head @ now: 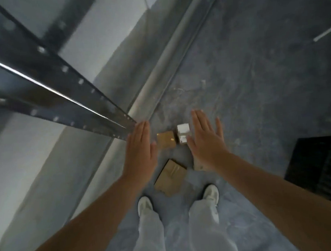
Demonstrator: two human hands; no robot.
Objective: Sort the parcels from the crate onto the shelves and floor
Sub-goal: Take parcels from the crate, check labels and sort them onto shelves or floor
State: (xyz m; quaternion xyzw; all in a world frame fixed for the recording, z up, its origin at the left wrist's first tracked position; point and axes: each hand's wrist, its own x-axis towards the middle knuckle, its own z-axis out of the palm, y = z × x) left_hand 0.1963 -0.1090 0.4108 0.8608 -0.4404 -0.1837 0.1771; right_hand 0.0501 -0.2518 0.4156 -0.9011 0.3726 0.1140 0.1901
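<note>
The floor (254, 72) lies open ahead and to the right. On the left the metal shelf upright (67, 88) slants in, its foot just beside the left hand (140, 153). Three parcels crowd the floor between the hands: a brown box (166, 139), a white box (183, 134), a flat envelope (171, 177). A black crate (318, 167) blocks the far right.

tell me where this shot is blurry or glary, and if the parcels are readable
Head view: the metal shelf upright is motion-smeared with a bright glare streak; wide-angle bending at the edges; the white parcel is blown out, the brown parcels too soft to read labels; both hands are fairly sharp.
</note>
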